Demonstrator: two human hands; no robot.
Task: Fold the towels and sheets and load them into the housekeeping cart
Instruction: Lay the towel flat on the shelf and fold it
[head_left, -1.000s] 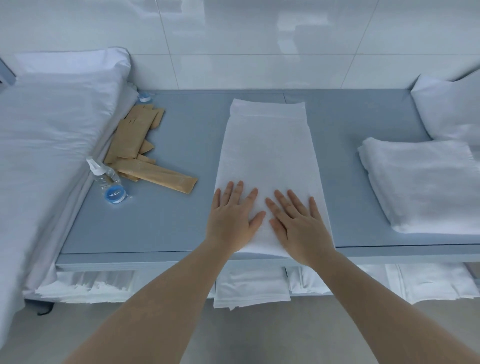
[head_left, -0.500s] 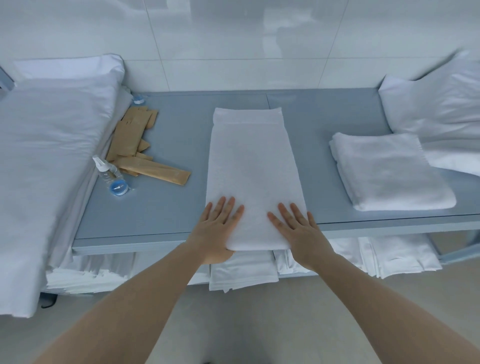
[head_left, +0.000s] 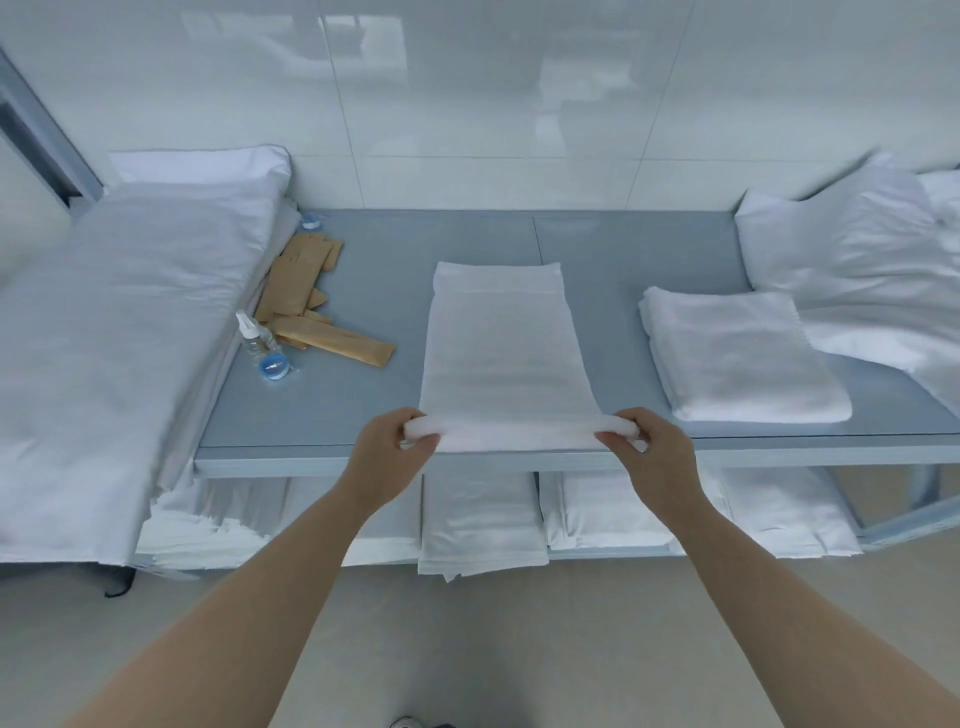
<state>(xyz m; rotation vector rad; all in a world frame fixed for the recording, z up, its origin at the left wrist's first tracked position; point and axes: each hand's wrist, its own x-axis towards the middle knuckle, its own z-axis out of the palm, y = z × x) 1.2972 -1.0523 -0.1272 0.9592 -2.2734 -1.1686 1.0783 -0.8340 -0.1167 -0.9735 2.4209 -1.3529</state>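
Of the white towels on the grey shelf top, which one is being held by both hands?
The long towel in the middle: the left hand and right hand pinch its near corners. The folded towel to its right lies untouched.

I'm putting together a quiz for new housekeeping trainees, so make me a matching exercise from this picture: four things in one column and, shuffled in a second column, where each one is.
Things:
1. long towel
2. folded towel
3. brown paper packets
4. small spray bottle

Places:
A. lying flat on the right part of the grey top, touched by no hand
B. piled on the left part of the top, towards the wall
C. in the middle, its near end gripped by the left hand and right hand
D. beside the near end of the packets, by the big white bundle

Pairs: 1-C, 2-A, 3-B, 4-D
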